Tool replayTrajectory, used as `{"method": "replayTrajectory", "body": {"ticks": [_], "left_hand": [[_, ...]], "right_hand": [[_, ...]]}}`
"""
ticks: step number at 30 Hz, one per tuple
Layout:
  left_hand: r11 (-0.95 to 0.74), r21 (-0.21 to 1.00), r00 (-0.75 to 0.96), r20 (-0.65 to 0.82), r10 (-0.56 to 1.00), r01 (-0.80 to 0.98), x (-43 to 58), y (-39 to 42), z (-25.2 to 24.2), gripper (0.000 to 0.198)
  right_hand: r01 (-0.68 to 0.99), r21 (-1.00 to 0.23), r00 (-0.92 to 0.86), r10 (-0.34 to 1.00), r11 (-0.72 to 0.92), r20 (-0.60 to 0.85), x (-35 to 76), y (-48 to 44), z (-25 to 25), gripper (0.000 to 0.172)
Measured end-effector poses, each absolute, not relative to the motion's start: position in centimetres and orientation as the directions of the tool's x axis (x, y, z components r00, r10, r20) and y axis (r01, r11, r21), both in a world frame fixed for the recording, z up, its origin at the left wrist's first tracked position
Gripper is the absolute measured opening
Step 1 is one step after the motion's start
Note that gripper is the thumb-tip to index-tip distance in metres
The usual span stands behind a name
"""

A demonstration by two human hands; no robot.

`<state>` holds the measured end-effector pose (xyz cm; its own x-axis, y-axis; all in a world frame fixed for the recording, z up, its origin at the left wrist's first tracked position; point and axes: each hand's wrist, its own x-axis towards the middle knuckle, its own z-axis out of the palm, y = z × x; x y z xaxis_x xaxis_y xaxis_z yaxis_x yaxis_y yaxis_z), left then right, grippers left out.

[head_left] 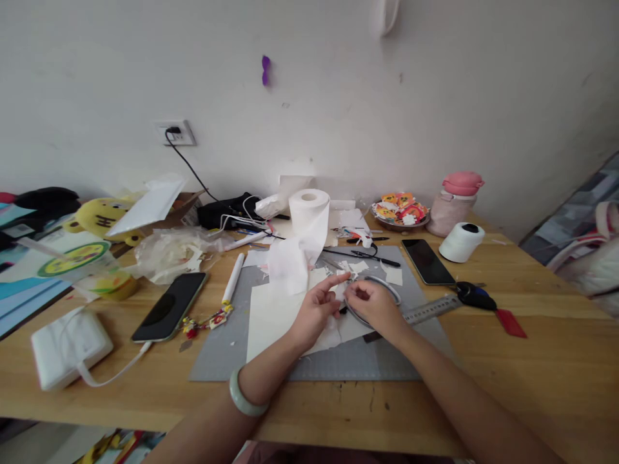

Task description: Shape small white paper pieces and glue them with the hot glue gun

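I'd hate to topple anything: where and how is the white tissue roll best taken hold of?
Probably across opposite upper sides of the tissue roll, coming from above: it stands upright with its round top uncovered, while its loose sheet trails down the front, near the left hand.

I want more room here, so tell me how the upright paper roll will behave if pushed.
The paper roll stands on end, so it may slide or tip rather than roll. Its loose end drapes forward and would probably flop and trail. Its hollow core suggests a light load.
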<state>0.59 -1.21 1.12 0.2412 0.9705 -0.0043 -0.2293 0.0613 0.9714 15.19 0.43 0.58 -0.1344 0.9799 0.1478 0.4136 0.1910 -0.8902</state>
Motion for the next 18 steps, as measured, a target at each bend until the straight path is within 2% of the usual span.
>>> {"method": "replayTrajectory", "body": {"ticks": [4,9,14,18], "left_hand": [[0.069,0.969,0.25,-0.008,0.968,-0.236,0.69,-1.29,1.21,0.053],[0.091,0.968,0.291,-0.02,0.957,-0.234,0.7,-1.39,1.47,0.06],[0.098,0.968,0.315,-0.021,0.949,-0.229,0.71,-1.57,1.66,0.063],[0.104,0.967,0.339,-0.019,0.941,-0.235,0.74,-1.6,1.59,0.063]], "right_hand": [[0.412,-0.899,-0.069,0.989,0.15,0.133,15.83,0.87,0.65,0.016],[0.377,-0.913,-0.168,0.981,0.158,0.1,15.36,0.36,0.93,0.017],[0.387,-0.912,-0.095,0.989,0.138,0.11,15.7,0.63,0.92,0.015],[0.374,-0.917,-0.171,0.982,0.139,0.079,15.36,0.31,0.97,0.017]]}}
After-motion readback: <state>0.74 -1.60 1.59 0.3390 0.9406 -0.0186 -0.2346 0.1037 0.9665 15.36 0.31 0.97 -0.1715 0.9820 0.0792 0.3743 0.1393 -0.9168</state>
